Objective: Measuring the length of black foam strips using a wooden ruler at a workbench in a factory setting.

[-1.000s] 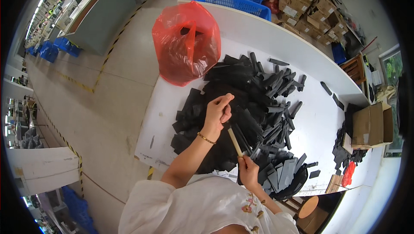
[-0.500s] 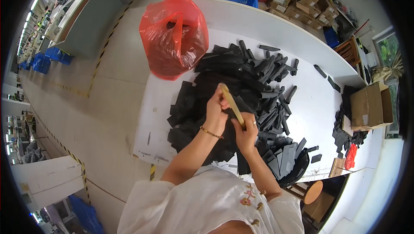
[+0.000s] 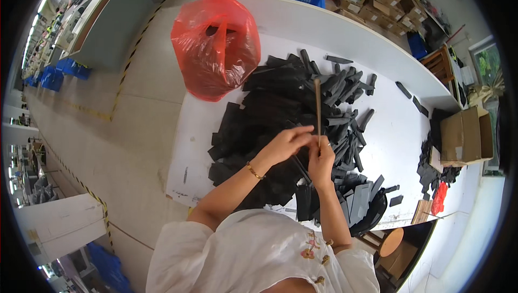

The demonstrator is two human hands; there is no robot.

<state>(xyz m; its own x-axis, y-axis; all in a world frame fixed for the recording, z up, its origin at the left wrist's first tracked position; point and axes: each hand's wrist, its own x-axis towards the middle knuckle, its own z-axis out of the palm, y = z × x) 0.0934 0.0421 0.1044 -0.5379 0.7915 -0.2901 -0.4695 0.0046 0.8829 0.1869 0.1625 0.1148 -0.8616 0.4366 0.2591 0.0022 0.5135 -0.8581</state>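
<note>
My right hand (image 3: pixel 321 162) is closed around the lower end of a thin, flat wooden stick (image 3: pixel 318 104), which points up and away over the pile. My left hand (image 3: pixel 286 146) meets it from the left, fingers bent in against the right fingers by the stick's lower end. What the left fingertips pinch is hidden and slightly blurred. Under both hands spreads a big heap of flat black fabric pieces (image 3: pixel 237 155). Rolled or folded black strips (image 3: pixel 341 89) lie to the right of the heap.
A red plastic bag (image 3: pixel 216 50) stands at the table's far left corner. A low white wall (image 3: pixel 356 31) edges the white table (image 3: pixel 391 147). Near my right forearm lie grey flat pieces (image 3: pixel 358 200). A cardboard box (image 3: pixel 458 136) sits at the far right, beyond a wooden stool (image 3: pixel 391 242).
The wooden stick has swung from slanting between both hands to pointing away, gripped in my right hand. My left hand has let go of its far end and moved down beside the right.
</note>
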